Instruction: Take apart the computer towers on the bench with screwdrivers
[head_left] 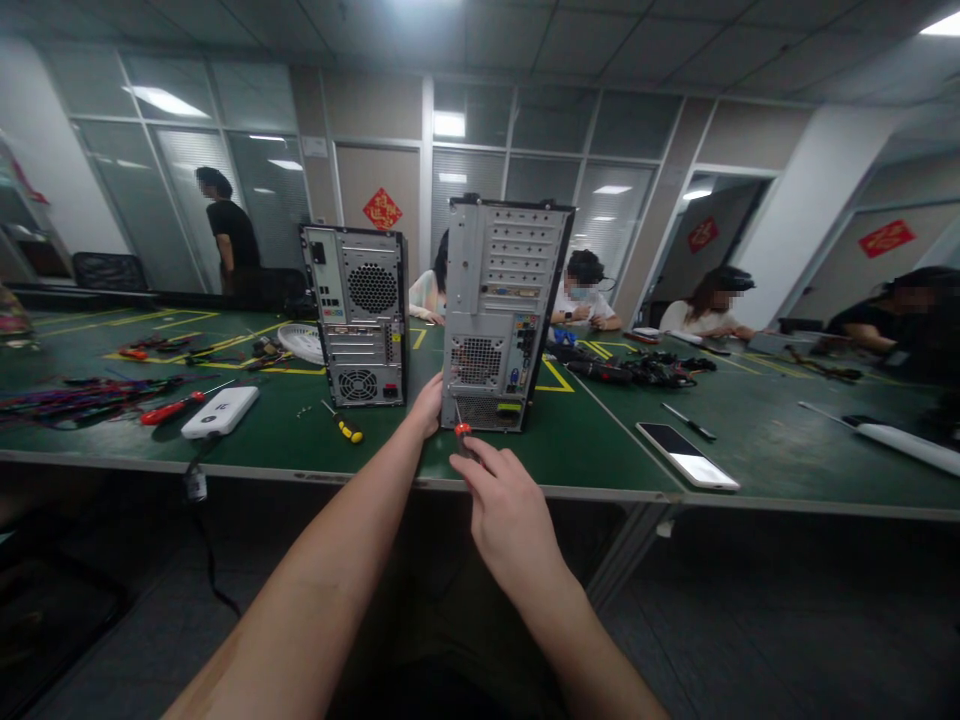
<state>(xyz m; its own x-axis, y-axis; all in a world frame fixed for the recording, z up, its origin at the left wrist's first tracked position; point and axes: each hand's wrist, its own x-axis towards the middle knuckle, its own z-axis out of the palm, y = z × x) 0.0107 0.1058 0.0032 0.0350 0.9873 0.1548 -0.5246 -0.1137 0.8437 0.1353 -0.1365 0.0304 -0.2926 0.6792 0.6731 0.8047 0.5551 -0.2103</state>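
A grey desktop computer case (499, 310) stands upright on the green table (600, 440), its rear panel facing me. My left hand (427, 405) rests against the lower left edge of that case; its fingers are mostly hidden behind the edge. My right hand (502, 505) pinches the handle of a small red screwdriver (462, 432), whose tip points up at the bottom of the rear panel. A second, smaller computer case (360, 315) stands just to the left.
A yellow-handled screwdriver (343, 425), a white box (221, 412) and a red-handled tool (176, 406) lie at the left. A phone (686, 455) and a black pen-like tool (690, 422) lie at the right. Several people sit across the table among cables.
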